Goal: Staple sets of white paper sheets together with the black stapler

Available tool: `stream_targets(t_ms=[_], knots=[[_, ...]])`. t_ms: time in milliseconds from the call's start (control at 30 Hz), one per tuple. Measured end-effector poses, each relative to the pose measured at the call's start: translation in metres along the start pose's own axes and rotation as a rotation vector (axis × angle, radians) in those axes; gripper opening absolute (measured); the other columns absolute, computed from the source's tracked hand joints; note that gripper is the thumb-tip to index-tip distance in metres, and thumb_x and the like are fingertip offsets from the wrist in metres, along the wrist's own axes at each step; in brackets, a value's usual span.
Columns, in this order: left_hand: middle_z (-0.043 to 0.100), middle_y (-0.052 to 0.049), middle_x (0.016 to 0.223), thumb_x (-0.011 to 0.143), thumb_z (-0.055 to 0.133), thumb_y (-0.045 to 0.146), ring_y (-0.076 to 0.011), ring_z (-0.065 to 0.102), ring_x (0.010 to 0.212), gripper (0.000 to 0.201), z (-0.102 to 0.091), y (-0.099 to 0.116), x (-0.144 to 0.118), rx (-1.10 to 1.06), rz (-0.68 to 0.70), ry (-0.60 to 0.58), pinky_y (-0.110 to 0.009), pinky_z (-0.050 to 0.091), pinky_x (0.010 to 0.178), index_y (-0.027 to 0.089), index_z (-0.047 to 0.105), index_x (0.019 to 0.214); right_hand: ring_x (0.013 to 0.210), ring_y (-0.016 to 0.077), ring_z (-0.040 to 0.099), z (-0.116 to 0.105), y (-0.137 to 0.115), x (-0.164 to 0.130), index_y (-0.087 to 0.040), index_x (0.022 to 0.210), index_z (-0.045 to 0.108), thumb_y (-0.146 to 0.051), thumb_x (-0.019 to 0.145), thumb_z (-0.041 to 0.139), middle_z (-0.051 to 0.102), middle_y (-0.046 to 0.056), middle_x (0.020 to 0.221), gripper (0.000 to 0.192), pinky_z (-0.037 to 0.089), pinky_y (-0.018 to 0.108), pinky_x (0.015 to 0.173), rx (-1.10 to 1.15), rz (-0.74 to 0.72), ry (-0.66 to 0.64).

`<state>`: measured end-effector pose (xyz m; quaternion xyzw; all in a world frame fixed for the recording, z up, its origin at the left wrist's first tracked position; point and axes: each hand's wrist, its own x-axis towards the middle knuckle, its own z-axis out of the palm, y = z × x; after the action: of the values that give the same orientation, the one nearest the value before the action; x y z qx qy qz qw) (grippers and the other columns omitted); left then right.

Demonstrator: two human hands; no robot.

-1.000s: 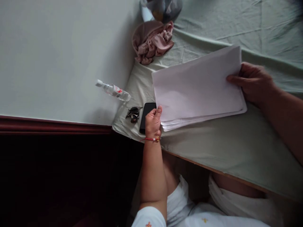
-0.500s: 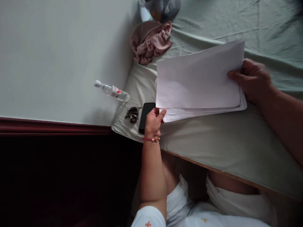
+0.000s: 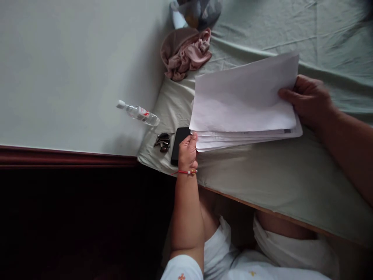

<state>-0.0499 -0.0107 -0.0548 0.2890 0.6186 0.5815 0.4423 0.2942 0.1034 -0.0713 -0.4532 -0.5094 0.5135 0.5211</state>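
A stack of white paper sheets (image 3: 244, 97) is held up over the bed, its lower edges fanned apart. My right hand (image 3: 311, 97) pinches the stack at its right side, thumb on the top sheet and fingers behind. At the lower left corner, my left hand (image 3: 188, 149) is closed with thumb against the fingers at the sheets' edge. A red string bracelet (image 3: 186, 171) circles my left wrist. Partly behind the left hand lies a black phone (image 3: 178, 146). The top sheet looks blank; a small dark printed patch shows beneath it at the right.
A bunch of keys (image 3: 162, 142) lies left of the phone. Near the wall (image 3: 72, 74) is a clear plastic bottle (image 3: 139, 113) with a white cap. Farther back are a crumpled pink cloth (image 3: 188, 54) and a plastic bag (image 3: 199, 13). A pale green sheet (image 3: 262, 175) covers the bed.
The top sheet's lower left corner has shifted left and the lower edges have fanned wider. My left thumb has drawn back left to the corner. My right hand has moved slightly left.
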Motion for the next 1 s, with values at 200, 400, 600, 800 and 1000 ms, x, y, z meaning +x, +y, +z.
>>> stream_targets(t_ms=[200, 400, 600, 800, 1000], knots=[[0.064, 0.000, 0.064, 0.077, 0.079, 0.067, -0.0163, 0.066, 0.067, 0.047, -0.002, 0.006, 0.003, -0.134, -0.102, 0.076, -0.027, 0.051, 0.063, 0.020, 0.071, 0.080, 0.071, 0.0133, 0.063, 0.000, -0.006, -0.004, -0.023, 0.097, 0.076, -0.045, 0.066, 0.095, 0.074, 0.002, 0.093, 0.043, 0.058, 0.036, 0.074, 0.047, 0.045, -0.029], [0.070, -0.002, 0.070, 0.062, 0.094, 0.052, -0.0201, 0.070, 0.075, 0.044, -0.002, 0.013, -0.002, -0.080, -0.134, -0.014, -0.030, 0.054, 0.068, 0.019, 0.071, 0.081, 0.090, 0.0226, 0.072, -0.002, -0.004, -0.004, -0.027, 0.109, 0.076, -0.047, 0.073, 0.092, 0.076, 0.005, 0.108, 0.044, 0.061, 0.046, 0.085, 0.034, 0.073, -0.093], [0.066, 0.004, 0.066, 0.062, 0.095, 0.026, -0.0109, 0.062, 0.066, 0.031, -0.001, 0.009, -0.001, -0.038, -0.054, 0.021, -0.024, 0.050, 0.069, 0.018, 0.066, 0.070, 0.082, 0.0192, 0.070, -0.003, -0.002, -0.003, -0.026, 0.103, 0.078, -0.045, 0.070, 0.094, 0.077, 0.003, 0.101, 0.041, 0.062, 0.043, 0.082, 0.025, 0.070, -0.045], [0.067, 0.001, 0.067, 0.064, 0.095, 0.045, -0.0171, 0.069, 0.076, 0.038, 0.005, 0.008, -0.003, -0.107, -0.010, 0.053, -0.029, 0.054, 0.074, 0.020, 0.067, 0.069, 0.074, 0.0156, 0.068, 0.000, -0.009, -0.006, -0.028, 0.097, 0.080, -0.047, 0.064, 0.096, 0.078, 0.000, 0.097, 0.041, 0.062, 0.037, 0.074, 0.061, 0.071, -0.023], [0.072, -0.004, 0.076, 0.071, 0.087, 0.062, -0.0227, 0.074, 0.089, 0.046, 0.010, 0.014, -0.009, -0.127, 0.029, 0.017, -0.033, 0.057, 0.079, 0.020, 0.075, 0.083, 0.071, 0.0149, 0.067, 0.000, -0.012, -0.006, -0.027, 0.099, 0.081, -0.042, 0.065, 0.096, 0.077, 0.001, 0.094, 0.040, 0.060, 0.038, 0.074, 0.077, 0.083, -0.032]])
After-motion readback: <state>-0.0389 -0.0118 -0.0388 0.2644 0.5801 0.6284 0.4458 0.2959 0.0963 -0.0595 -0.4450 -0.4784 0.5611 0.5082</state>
